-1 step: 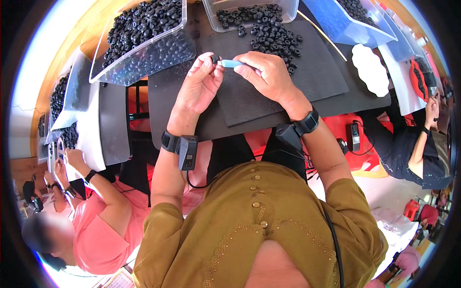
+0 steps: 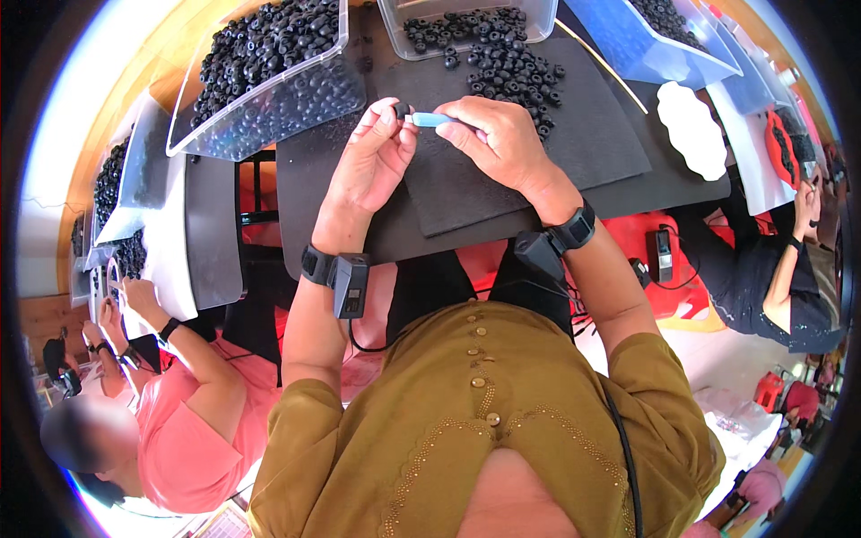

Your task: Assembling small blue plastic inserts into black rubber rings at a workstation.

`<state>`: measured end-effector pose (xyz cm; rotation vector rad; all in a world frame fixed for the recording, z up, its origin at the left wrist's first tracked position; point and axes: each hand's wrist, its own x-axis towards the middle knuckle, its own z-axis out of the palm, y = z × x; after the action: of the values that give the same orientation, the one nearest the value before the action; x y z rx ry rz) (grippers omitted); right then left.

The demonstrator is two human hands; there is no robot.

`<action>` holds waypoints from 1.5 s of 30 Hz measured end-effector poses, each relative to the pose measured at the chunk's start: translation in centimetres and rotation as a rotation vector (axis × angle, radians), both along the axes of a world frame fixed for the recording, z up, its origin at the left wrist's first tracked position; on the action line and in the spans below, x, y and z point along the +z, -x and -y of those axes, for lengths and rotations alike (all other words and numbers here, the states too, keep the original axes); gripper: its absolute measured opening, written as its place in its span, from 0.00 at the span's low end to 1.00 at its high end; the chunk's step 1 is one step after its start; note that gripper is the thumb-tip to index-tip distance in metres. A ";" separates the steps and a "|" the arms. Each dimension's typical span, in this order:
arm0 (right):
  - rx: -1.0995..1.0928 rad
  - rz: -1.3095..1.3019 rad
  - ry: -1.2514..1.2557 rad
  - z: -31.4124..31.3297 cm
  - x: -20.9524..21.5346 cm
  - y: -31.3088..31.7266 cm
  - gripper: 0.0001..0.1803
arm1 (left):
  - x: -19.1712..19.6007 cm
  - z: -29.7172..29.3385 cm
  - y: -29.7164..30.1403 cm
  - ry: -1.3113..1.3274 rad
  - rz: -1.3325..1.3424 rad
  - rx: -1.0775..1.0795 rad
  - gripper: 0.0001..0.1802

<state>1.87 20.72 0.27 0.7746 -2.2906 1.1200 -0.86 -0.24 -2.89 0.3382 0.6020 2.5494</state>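
Over the dark table, my left hand [image 2: 375, 152] pinches a small black ring-shaped part [image 2: 402, 110] between thumb and fingers. My right hand [image 2: 498, 139] grips a slim tool by its light blue handle [image 2: 432, 119]. The tool points left and its end meets the black part or stops right beside it; the tip is too small to make out. To the right of the hands, loose black ring-shaped parts [image 2: 516, 76] lie heaped on a dark mat [image 2: 574, 152], spilling from a clear bin [image 2: 549, 34].
A large clear bin [image 2: 260, 139] full of black parts stands at the left. At the right lie a thin stick [image 2: 619, 76], a white wavy-edged piece [image 2: 691, 131] and a blue-tinted bin [image 2: 653, 61]. Co-workers sit on both sides, one in pink [image 2: 193, 421], one in dark clothes [image 2: 771, 287].
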 end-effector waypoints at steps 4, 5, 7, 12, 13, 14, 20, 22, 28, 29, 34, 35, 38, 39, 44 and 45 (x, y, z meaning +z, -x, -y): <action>-0.009 -0.007 -0.010 0.0 0.2 -0.1 0.12 | 0.0 -0.1 0.0 0.019 -0.001 0.002 0.12; -0.012 0.000 -0.018 0.0 0.2 -0.2 0.12 | -0.1 -0.1 0.1 0.019 0.001 0.002 0.12; -0.017 0.008 -0.025 0.0 0.1 -0.1 0.12 | -0.2 -0.1 0.1 0.031 -0.019 0.000 0.12; -0.029 0.001 -0.033 0.1 0.0 -0.1 0.12 | -0.1 -0.1 -0.1 0.043 -0.021 0.011 0.11; -0.030 0.002 -0.034 0.0 0.0 0.0 0.12 | -0.1 -0.1 0.0 0.041 -0.018 0.012 0.12; -0.037 0.001 -0.027 0.0 0.0 0.0 0.12 | -0.1 -0.1 0.0 0.041 -0.017 0.011 0.12; -0.042 0.009 -0.020 0.0 0.0 0.0 0.12 | -0.1 -0.1 0.1 0.053 -0.040 0.003 0.11; -0.043 0.011 -0.026 0.0 0.0 0.0 0.12 | -0.2 -0.2 0.0 0.072 -0.054 0.011 0.10; -0.041 -0.005 -0.021 0.1 -0.1 0.0 0.11 | 0.0 -0.2 0.0 0.086 -0.145 0.009 0.08; -0.048 -0.012 -0.009 0.2 -0.1 0.0 0.11 | 0.1 -0.2 -0.1 0.086 -0.145 0.007 0.08; -0.275 0.140 0.044 -0.9 -0.4 1.4 0.15 | 3.0 -0.7 -3.0 0.199 -0.310 -0.183 0.05; -0.268 0.054 0.091 -1.2 0.0 1.5 0.14 | 2.9 -0.5 -3.0 0.201 -0.308 -0.182 0.05; -0.212 -0.007 0.113 -0.1 -0.3 1.3 0.14 | 2.9 0.0 -2.3 0.172 -0.190 -0.026 0.04; -0.155 0.058 0.197 0.1 0.0 1.2 0.15 | 2.9 0.0 -2.0 0.173 -0.195 -0.024 0.04; 0.011 0.265 0.362 0.6 -0.2 0.4 0.19 | 2.1 -0.1 -2.0 0.217 -0.152 0.024 0.05; 0.010 0.263 0.361 0.6 -0.1 0.3 0.19 | 1.9 -0.1 -1.9 0.216 -0.154 0.024 0.05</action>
<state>1.56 20.07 0.16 0.5233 -2.1897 1.6645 1.07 -0.10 -1.00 0.4551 0.9357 2.4658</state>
